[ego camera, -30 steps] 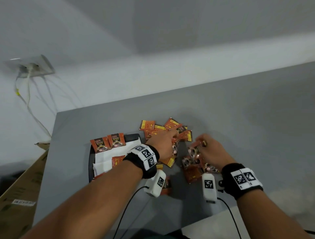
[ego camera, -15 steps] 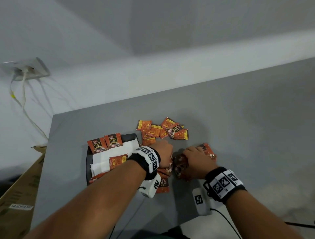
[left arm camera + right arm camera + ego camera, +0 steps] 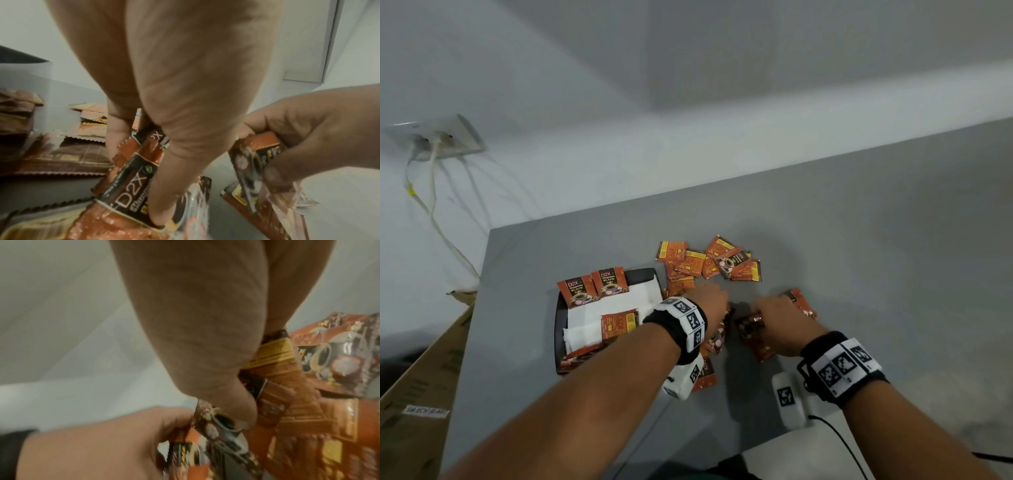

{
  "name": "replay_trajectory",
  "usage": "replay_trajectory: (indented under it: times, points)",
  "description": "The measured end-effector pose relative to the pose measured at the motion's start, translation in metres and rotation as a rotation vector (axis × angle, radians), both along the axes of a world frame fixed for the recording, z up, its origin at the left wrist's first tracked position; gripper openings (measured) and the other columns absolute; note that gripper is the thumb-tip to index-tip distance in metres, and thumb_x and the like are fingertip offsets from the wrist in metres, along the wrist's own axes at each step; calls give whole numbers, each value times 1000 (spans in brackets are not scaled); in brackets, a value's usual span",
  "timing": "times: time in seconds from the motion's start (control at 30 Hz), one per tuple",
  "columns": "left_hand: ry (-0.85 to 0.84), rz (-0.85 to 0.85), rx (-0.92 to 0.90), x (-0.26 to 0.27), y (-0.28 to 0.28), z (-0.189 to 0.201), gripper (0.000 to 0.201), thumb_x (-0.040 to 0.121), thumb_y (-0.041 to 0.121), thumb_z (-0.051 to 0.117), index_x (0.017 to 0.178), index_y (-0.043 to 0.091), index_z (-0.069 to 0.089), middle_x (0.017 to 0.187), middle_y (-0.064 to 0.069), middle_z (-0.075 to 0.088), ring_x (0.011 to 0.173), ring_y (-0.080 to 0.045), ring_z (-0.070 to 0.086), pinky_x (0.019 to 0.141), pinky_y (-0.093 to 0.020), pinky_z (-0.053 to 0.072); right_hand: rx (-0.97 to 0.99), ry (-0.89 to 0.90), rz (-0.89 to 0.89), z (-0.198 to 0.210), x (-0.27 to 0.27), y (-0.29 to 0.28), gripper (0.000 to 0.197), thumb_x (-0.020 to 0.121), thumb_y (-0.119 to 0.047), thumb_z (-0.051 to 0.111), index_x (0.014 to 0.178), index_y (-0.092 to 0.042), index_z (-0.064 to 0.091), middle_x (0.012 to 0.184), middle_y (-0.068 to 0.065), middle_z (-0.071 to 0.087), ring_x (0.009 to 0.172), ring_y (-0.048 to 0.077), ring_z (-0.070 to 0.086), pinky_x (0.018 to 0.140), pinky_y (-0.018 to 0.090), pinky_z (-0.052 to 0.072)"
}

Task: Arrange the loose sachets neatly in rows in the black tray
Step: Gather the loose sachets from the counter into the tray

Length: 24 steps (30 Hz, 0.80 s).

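Sachets (image 3: 709, 263) are scattered on the worktop (image 3: 859, 274) beside the black tray (image 3: 558, 329), where few are laid. One sachet is pinched by each hand, left hand (image 3: 710, 301) and right hand (image 3: 779, 317), apparently for orienting before placement.

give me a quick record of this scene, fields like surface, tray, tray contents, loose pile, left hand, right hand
surface: grey table
tray: black tray at the table's left, lined with white paper
tray contents: two sachets face up at the far edge, one back side up in the middle, more at the near edge
loose pile: orange sachets overlapping beyond the hands
left hand: left hand grips D2X sachets
right hand: right hand grips a small bunch of sachets
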State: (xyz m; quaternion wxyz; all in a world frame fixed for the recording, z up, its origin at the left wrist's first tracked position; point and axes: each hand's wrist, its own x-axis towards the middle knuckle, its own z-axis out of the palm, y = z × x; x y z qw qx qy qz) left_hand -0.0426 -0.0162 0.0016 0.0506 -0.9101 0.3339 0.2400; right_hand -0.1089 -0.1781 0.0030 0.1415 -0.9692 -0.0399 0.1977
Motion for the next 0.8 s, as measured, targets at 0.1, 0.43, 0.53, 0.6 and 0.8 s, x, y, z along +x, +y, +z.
replay_trajectory:
  times: [0.1,0.43,0.53,0.6,0.8]
  points:
    - [25,9,-23,-1,1,1,33,88,3,67,120,4,63,116,-13,64,99,-28,66,83,-33,57,230,-41,-213,4,8,-24,14,93,-24,67,98,-25,54,96,-7,64,92,17,66,71,21,44]
    - [227,47,-177,-2,-8,30,25,87,22,69,106,11,56,90,-3,58,82,-23,56,69,-34,48,57,11,-353,-42,-10,-48,52,93,-34,66,143,-28,54,153,6,42,137,33,41,110,35,34]
    - [295,-33,-182,-14,-21,30,28,85,27,73,100,4,65,90,-11,69,83,-32,66,67,-35,52,102,-24,-467,-56,-10,-43,57,89,-29,62,145,-25,48,150,12,41,135,37,36,113,44,31]
    - [279,-89,-188,-22,-29,24,26,87,27,73,97,3,67,89,-12,68,75,-29,63,58,-31,45,93,-41,-501,-60,-8,-42,57,85,-30,55,141,-21,45,134,12,55,122,33,46,109,43,33]
    - [176,-181,-120,-33,-44,-2,39,88,25,70,123,12,58,129,-10,48,109,-30,52,77,-36,42,198,-74,-514,-61,-11,-48,35,88,-19,63,121,-9,57,116,12,57,105,28,53,92,32,42]
